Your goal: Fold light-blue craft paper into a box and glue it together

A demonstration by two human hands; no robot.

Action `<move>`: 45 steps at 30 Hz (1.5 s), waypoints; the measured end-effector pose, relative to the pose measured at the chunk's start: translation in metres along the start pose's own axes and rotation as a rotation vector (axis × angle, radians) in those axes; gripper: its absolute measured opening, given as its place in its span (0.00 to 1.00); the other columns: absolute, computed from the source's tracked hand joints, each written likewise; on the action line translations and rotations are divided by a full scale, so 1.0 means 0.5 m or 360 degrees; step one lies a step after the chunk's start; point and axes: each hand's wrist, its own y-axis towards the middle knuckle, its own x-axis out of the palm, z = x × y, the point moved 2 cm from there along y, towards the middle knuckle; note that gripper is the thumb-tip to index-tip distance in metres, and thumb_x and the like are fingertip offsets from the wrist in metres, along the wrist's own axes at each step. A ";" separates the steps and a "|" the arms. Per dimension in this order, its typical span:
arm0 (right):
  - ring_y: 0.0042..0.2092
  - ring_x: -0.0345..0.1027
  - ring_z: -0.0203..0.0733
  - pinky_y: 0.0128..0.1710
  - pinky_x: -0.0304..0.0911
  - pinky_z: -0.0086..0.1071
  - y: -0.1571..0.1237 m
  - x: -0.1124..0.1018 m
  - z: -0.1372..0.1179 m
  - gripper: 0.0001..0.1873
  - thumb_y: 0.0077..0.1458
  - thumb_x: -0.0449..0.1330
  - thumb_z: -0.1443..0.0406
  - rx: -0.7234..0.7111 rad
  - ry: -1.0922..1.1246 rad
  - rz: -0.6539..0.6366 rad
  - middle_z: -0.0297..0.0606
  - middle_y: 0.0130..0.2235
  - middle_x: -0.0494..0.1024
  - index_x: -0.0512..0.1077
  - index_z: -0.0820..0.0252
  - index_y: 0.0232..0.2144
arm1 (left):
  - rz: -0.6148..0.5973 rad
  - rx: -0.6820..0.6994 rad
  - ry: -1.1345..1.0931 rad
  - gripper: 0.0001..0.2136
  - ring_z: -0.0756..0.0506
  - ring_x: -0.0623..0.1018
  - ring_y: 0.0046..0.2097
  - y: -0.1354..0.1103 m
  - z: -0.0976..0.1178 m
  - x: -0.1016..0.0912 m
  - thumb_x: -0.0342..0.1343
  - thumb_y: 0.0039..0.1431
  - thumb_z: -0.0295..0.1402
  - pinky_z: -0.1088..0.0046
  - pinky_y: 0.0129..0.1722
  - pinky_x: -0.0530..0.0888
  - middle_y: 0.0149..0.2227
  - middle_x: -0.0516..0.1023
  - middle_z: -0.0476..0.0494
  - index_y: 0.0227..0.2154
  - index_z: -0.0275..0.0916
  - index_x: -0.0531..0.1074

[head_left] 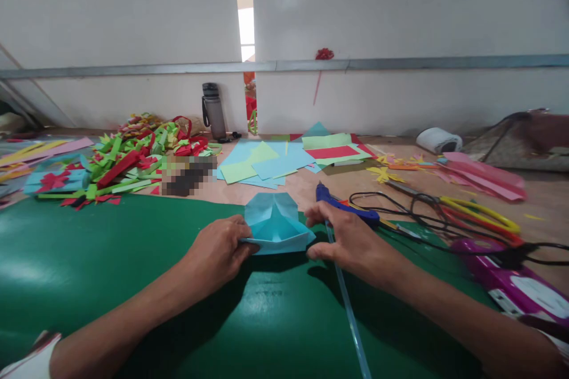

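A folded light-blue paper box is held just above the green mat, its inside facing up and one flap standing at the back. My left hand pinches its left corner between thumb and fingers. At the opposite corner is my right hand, thumb and fingers apart around the paper's pointed end, with a gap showing. Behind the right hand lies a blue glue gun, fitted with a long clear glue stick that seems to run under the hand toward me.
Left of centre lies a heap of green and red paper strips, near a dark bottle. Coloured sheets are spread at the back. On the right are yellow-handled scissors, tangled black cable and a purple power strip.
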 end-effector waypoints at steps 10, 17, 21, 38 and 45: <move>0.28 0.60 0.33 0.26 0.54 0.25 0.014 0.032 -0.008 0.14 0.41 0.60 0.72 -0.0001 0.0146 -0.0192 0.29 0.27 0.69 0.66 0.60 0.34 | -0.0023 0.0034 -0.0003 0.11 0.50 0.67 0.29 0.000 0.004 -0.004 0.46 0.58 0.29 0.76 0.29 0.61 0.27 0.67 0.47 0.24 0.36 0.71; 0.32 0.63 0.35 0.30 0.56 0.26 0.019 0.020 -0.008 0.17 0.40 0.62 0.70 -0.0005 0.0137 -0.0294 0.30 0.31 0.71 0.68 0.60 0.37 | -0.0049 0.0061 -0.0098 0.11 0.50 0.68 0.31 -0.001 0.001 -0.003 0.47 0.58 0.29 0.76 0.29 0.61 0.28 0.68 0.47 0.24 0.36 0.72; 0.40 0.65 0.41 0.39 0.59 0.30 0.015 0.013 0.001 0.25 0.39 0.64 0.69 -0.0019 0.0086 -0.0305 0.37 0.40 0.73 0.68 0.61 0.44 | -0.0038 0.0071 -0.0127 0.10 0.49 0.70 0.33 -0.005 -0.004 0.004 0.48 0.58 0.29 0.76 0.31 0.62 0.30 0.70 0.48 0.26 0.38 0.73; 0.47 0.66 0.44 0.45 0.60 0.35 -0.002 0.023 -0.017 0.31 0.42 0.62 0.71 -0.0120 0.0156 -0.0174 0.43 0.48 0.72 0.62 0.60 0.52 | 0.0012 0.0046 -0.0036 0.08 0.49 0.71 0.33 -0.007 -0.006 0.014 0.49 0.57 0.29 0.75 0.31 0.62 0.32 0.71 0.48 0.28 0.41 0.74; 0.42 0.67 0.41 0.40 0.60 0.32 0.008 0.045 -0.001 0.32 0.42 0.61 0.72 -0.0067 0.0238 -0.0034 0.41 0.42 0.73 0.61 0.61 0.52 | 0.0092 0.0011 -0.0056 0.06 0.48 0.71 0.32 -0.004 -0.007 0.017 0.50 0.55 0.28 0.75 0.31 0.63 0.31 0.72 0.47 0.30 0.40 0.73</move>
